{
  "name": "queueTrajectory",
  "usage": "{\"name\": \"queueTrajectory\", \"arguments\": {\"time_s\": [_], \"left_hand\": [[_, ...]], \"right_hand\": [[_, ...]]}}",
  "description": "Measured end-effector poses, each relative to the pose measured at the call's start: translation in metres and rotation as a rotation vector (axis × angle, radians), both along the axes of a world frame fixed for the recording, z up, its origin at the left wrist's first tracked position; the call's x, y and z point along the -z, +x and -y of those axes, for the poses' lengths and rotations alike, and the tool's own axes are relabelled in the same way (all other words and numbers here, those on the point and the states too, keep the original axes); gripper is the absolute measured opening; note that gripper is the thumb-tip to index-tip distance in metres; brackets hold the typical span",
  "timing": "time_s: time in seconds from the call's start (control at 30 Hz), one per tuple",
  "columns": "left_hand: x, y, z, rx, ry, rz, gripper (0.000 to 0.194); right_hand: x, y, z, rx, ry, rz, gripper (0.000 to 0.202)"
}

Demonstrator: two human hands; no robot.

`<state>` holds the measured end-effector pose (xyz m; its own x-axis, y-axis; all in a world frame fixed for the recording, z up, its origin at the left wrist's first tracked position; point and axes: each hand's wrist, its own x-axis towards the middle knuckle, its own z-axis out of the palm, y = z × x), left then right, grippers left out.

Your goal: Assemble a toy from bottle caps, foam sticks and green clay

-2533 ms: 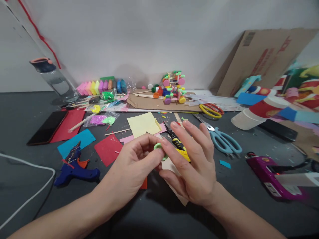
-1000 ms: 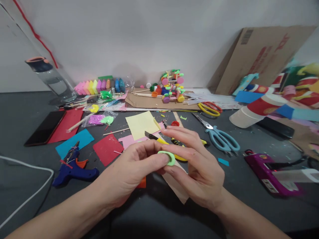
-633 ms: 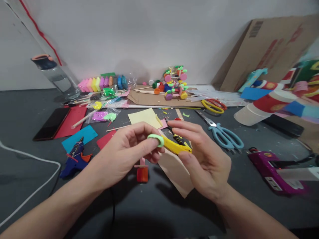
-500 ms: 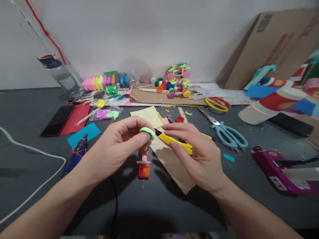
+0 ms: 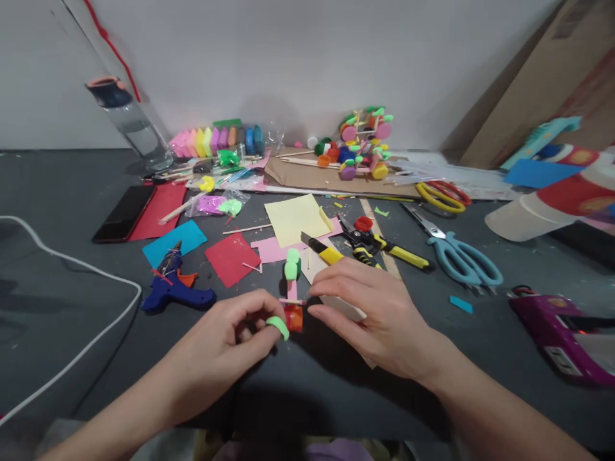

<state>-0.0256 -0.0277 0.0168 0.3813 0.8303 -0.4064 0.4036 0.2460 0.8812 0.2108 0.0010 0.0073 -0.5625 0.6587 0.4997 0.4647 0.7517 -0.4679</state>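
My left hand [image 5: 225, 339] is closed in a pinch on a light green clay piece [image 5: 277, 328], rounded and flat. My right hand [image 5: 369, 314] hovers to the right with thumb and fingers apart, holding nothing visible. Just beyond its knuckles lies a yellow utility knife [image 5: 330, 254], its dark blade toward the left and its rear end hidden by the hand. Between the hands rests a small assembly: green clay lumps [image 5: 291, 264], a pink strip [image 5: 292, 290], a thin crosswise stick [image 5: 292, 301] and an orange cap [image 5: 294, 318], partly covered by my left fingers.
Yellow-handled pliers [image 5: 403, 253] and blue scissors [image 5: 464, 259] lie right. A blue glue gun [image 5: 175, 291], red paper [image 5: 233, 258] and pale yellow paper [image 5: 295, 218] lie left and ahead. A water bottle [image 5: 139, 134] and colourful clay models [image 5: 368, 131] stand behind.
The utility knife has left my right hand and lies on the table. My left hand has come down nearer with the green clay piece. The view has shifted slightly.
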Motion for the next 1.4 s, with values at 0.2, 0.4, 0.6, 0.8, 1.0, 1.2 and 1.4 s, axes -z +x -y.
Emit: {"name": "queueTrajectory", "arguments": {"time_s": [0.2,0.4,0.6,0.8,1.0,1.2,1.4], "left_hand": [[0.016,-0.001,0.001,-0.048,-0.130,0.039,0.013],[0.024,-0.001,-0.003,-0.047,-0.109,0.005,0.010],[0.030,0.007,-0.008,-0.131,-0.138,0.084,0.012],[0.031,0.011,-0.011,-0.153,-0.184,0.067,0.022],[0.026,0.008,-0.015,-0.048,-0.061,-0.039,0.007],[0.025,0.008,-0.020,-0.026,-0.069,-0.064,0.009],[0.026,0.006,-0.017,-0.096,-0.078,-0.019,0.016]], "right_hand": [[0.000,0.004,0.000,0.042,-0.142,0.201,0.009],[0.004,-0.004,0.002,0.086,-0.310,0.326,0.012],[0.016,-0.015,0.003,0.114,-0.362,0.277,0.005],[0.027,-0.017,0.002,0.097,-0.392,0.235,0.010],[0.024,-0.017,0.001,0.110,-0.427,0.177,0.010],[0.008,-0.012,0.002,0.160,-0.549,0.185,0.010],[0.007,-0.011,0.011,0.142,-0.358,0.123,0.016]]}}
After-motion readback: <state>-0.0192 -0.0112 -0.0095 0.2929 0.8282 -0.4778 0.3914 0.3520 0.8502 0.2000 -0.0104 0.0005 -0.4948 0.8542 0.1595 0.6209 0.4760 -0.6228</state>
